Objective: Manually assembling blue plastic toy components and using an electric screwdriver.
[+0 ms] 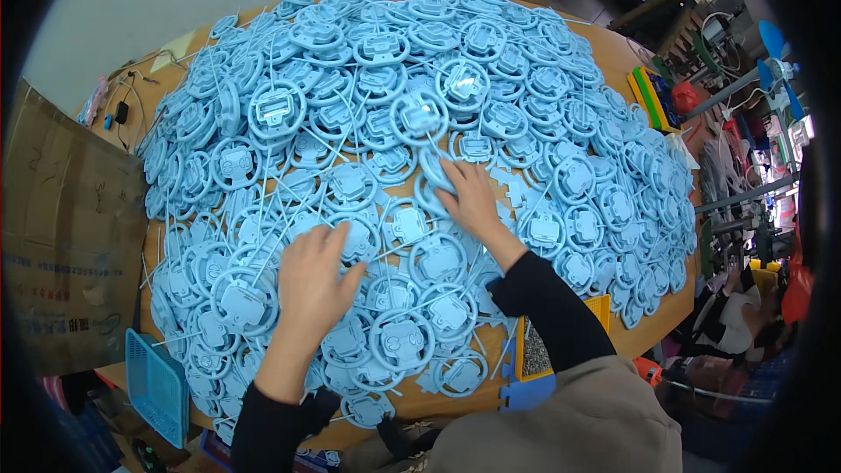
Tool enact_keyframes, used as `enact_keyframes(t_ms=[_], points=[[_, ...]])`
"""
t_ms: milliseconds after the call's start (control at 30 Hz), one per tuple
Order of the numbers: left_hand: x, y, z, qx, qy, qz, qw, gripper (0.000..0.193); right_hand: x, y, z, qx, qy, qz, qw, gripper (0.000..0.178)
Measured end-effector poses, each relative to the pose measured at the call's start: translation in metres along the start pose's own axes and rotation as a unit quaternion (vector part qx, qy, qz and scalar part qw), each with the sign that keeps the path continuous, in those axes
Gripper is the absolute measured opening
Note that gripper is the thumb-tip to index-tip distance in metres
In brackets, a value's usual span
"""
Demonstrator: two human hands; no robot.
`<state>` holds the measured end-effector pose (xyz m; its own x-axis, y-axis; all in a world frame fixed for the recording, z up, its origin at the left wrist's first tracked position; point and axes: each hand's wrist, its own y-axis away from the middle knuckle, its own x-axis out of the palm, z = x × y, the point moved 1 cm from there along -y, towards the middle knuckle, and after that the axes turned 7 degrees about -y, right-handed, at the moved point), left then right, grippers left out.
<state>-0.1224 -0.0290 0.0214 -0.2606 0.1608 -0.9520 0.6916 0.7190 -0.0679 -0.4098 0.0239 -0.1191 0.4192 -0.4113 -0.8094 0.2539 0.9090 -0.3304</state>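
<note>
A broad heap of light-blue plastic ring-shaped parts (402,343), each with a flat plate in the middle, covers the table; many have thin straight stems. Near the middle of the heap, my right hand (475,201) pinches the rim of one light-blue ring part (433,168), which is tilted nearly edge-on. To the left and nearer to me, my left hand (314,285) hovers over the pile, its thumb apart from the fingers and nothing visible in its grasp. Its fingertips are beside another ring part (357,240); whether they touch it I cannot tell.
A cardboard box (70,236) stands at the left, with a blue basket (158,385) below it. At the near edge, a yellow tray (531,352) holds small dark pieces. A yellow-and-black case (653,98) and a blue-bladed fan (776,66) are at the right.
</note>
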Motion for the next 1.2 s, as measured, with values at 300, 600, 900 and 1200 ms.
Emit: enact_keyframes(t_ms=[300,600,900,1200], points=[[0.103,-0.074,-0.076,-0.204,0.561,0.288,0.749,0.063,-0.066,0.072,0.042,0.33,-0.634,-0.047,0.698,0.036],[0.099,-0.018,-0.05,-0.283,0.685,0.193,0.643,0.043,-0.085,0.058,-0.02,0.25,-0.134,0.019,0.959,0.03],[0.074,0.005,-0.037,-0.242,0.589,0.089,0.766,0.037,-0.046,0.059,-0.054,0.097,0.145,0.076,0.982,0.016],[0.076,0.001,-0.048,-0.262,0.738,0.184,0.594,0.032,-0.079,0.076,0.114,-0.121,-0.147,-0.041,0.981,0.032]])
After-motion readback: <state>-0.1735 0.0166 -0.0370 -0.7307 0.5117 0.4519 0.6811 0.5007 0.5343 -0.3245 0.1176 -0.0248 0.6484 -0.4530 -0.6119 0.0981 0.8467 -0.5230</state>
